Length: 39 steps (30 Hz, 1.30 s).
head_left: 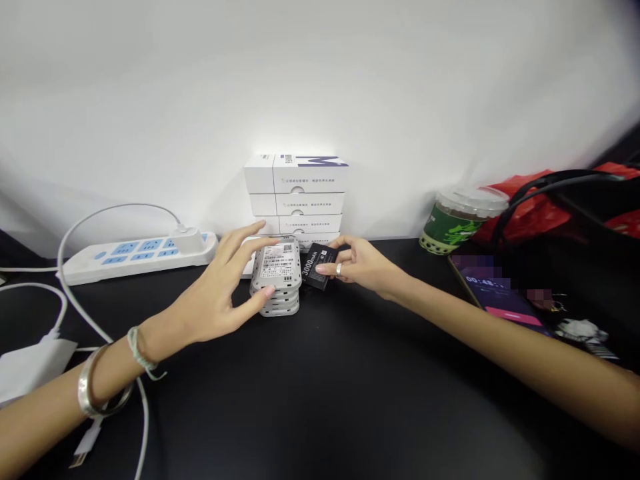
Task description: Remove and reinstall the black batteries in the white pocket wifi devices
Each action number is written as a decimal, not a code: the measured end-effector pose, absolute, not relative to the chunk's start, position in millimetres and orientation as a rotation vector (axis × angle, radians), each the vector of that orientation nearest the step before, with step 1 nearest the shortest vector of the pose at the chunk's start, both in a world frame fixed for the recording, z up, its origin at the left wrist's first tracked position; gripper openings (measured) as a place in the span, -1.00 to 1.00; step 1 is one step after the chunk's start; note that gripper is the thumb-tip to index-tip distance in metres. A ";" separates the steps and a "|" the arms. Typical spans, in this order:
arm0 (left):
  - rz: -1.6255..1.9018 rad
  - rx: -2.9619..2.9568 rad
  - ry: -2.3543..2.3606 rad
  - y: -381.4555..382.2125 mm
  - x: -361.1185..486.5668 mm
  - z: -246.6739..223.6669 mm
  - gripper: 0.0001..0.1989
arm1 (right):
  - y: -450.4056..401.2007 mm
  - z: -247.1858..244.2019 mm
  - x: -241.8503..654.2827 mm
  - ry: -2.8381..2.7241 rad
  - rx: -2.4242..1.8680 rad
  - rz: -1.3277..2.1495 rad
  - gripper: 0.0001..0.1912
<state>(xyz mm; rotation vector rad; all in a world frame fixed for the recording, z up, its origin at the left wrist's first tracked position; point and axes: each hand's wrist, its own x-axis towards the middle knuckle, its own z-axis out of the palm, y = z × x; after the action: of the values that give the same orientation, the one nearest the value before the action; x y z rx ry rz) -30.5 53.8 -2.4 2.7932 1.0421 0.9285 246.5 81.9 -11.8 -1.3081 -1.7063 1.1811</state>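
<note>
A stack of white rounded devices (277,267) stands on the black table, its top one showing a printed label and a QR code. My left hand (220,287) is at the left side of this stack, fingers spread, with the thumb and fingertips at the top device's edges. Just right of the stack, my right hand (355,265) holds a black battery (319,265) marked 3000mAh between thumb and fingers; the battery is tilted. Behind both hands rises a pile of several white boxes (310,180) against the wall.
A white power strip (140,257) with a plugged-in adapter lies at the left, cables looping toward the front. At the right are a green drink cup (453,220), a phone (500,293) with its screen lit, and a red bag (530,213). A white charger (35,367) sits far left.
</note>
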 end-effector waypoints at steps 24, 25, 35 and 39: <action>0.303 2.551 0.763 18.2 -11.8 -26.3 -0.65 | 8.6 -46.5 272.3 -2.627 -0.754 0.213 -0.64; 0.299 2.550 0.769 18.1 -11.7 -26.9 -0.65 | 8.8 -46.9 272.5 -2.623 -0.755 0.215 -0.64; 0.286 2.576 0.756 11.9 -11.5 -22.9 -0.64 | 9.8 -46.2 275.0 -2.500 -0.848 0.565 -0.64; 0.398 2.624 0.665 12.6 -11.6 0.6 -0.67 | 14.6 -42.0 276.7 -2.326 -0.972 0.787 -0.62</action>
<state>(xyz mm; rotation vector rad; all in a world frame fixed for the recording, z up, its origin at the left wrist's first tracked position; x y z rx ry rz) -11.6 12.6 0.6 2.6238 0.6645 0.3976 276.7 14.6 -42.0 -0.9717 -2.3264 0.7866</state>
